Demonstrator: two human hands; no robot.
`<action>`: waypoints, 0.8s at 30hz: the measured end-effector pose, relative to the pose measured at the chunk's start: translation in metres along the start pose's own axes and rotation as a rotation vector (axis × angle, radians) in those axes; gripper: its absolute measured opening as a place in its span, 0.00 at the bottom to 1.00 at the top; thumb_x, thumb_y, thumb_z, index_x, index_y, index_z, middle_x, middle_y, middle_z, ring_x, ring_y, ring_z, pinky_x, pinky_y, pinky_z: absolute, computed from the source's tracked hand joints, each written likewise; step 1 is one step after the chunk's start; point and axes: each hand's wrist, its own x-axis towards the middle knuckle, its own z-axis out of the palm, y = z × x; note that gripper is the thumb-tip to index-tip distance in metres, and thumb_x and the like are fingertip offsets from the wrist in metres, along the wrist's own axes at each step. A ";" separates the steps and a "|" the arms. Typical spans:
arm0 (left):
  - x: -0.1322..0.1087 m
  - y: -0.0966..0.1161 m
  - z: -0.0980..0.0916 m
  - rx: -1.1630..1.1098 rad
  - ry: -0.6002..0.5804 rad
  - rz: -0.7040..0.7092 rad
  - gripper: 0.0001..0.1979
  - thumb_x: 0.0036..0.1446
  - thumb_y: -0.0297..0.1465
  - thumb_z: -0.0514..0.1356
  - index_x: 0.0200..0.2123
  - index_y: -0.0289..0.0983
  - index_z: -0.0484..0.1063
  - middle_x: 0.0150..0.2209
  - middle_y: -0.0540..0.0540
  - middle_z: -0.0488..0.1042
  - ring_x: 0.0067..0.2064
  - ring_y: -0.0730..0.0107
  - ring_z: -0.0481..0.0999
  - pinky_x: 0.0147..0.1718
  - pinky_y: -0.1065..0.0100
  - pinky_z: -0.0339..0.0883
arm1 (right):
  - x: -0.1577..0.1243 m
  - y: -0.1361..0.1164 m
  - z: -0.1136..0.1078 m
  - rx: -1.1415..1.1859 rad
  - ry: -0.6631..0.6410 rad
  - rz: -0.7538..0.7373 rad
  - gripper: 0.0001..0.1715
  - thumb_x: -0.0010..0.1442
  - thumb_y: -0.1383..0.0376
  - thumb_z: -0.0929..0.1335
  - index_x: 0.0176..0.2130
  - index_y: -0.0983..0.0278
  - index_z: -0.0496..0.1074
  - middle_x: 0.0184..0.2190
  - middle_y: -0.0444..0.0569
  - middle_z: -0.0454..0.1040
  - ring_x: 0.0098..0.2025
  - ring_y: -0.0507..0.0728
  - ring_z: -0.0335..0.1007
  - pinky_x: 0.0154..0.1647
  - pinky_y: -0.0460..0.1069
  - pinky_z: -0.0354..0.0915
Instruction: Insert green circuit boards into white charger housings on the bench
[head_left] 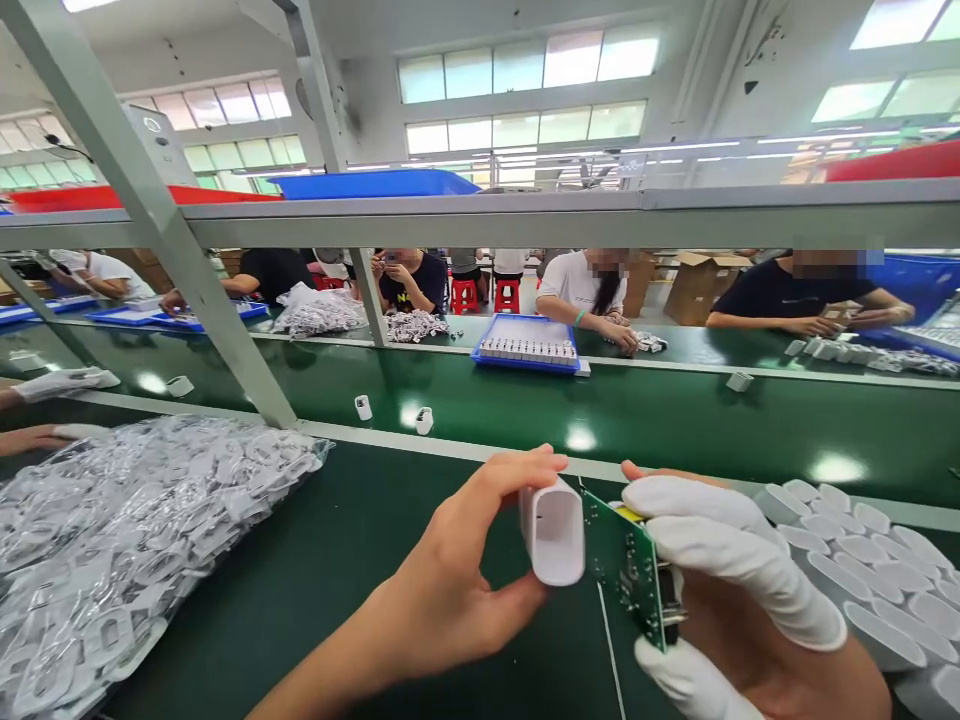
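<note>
My left hand (465, 560) is bare and pinches a white plastic charger housing (556, 535), its hollow end turned to the camera. In my right hand (739, 560), which wears white finger covers, is a green circuit board (626, 560) with metal connectors and a bit of yellow on it. The board's left edge is close beside the housing's open end; it appears to be outside it. Right of my right hand stand several more white housings (874, 570) in a cluster. To the left lies a clear bag of white plastic parts (165, 540).
A green conveyor belt (495, 420) runs across behind the work surface, with a few small white units on it. A grey metal post (187, 260) and a shelf beam (480, 228) stand ahead. Co-workers sit opposite, near a blue tray (491, 365). Gloved hands (64, 383) show at the far left.
</note>
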 end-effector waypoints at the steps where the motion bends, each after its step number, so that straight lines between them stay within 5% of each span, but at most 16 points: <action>1: -0.001 0.001 0.000 -0.002 0.006 0.003 0.32 0.53 0.17 0.62 0.59 0.43 0.59 0.60 0.45 0.67 0.65 0.66 0.64 0.61 0.71 0.63 | 0.001 -0.002 0.002 0.010 -0.003 -0.032 0.16 0.64 0.65 0.69 0.52 0.56 0.70 0.49 0.51 0.71 0.58 0.61 0.64 0.60 0.53 0.66; 6: -0.005 0.004 0.003 -0.057 0.013 0.015 0.30 0.57 0.19 0.62 0.59 0.44 0.59 0.61 0.44 0.65 0.66 0.67 0.62 0.62 0.72 0.62 | 0.005 -0.008 0.012 0.066 -0.048 -0.088 0.14 0.66 0.65 0.68 0.51 0.58 0.69 0.48 0.49 0.71 0.54 0.57 0.65 0.61 0.50 0.64; 13: -0.006 0.004 0.006 -0.103 0.014 0.023 0.32 0.56 0.18 0.61 0.60 0.45 0.58 0.61 0.45 0.65 0.66 0.66 0.62 0.63 0.70 0.62 | 0.004 -0.003 0.019 0.059 -0.096 -0.195 0.22 0.59 0.74 0.70 0.52 0.62 0.67 0.49 0.46 0.69 0.56 0.55 0.62 0.64 0.46 0.59; 24: -0.005 0.004 0.006 -0.071 0.030 0.038 0.34 0.53 0.17 0.62 0.59 0.45 0.59 0.60 0.44 0.66 0.66 0.64 0.63 0.63 0.67 0.63 | 0.003 -0.001 0.024 -0.017 -0.069 -0.227 0.23 0.57 0.76 0.69 0.51 0.63 0.67 0.49 0.49 0.68 0.56 0.58 0.62 0.63 0.51 0.61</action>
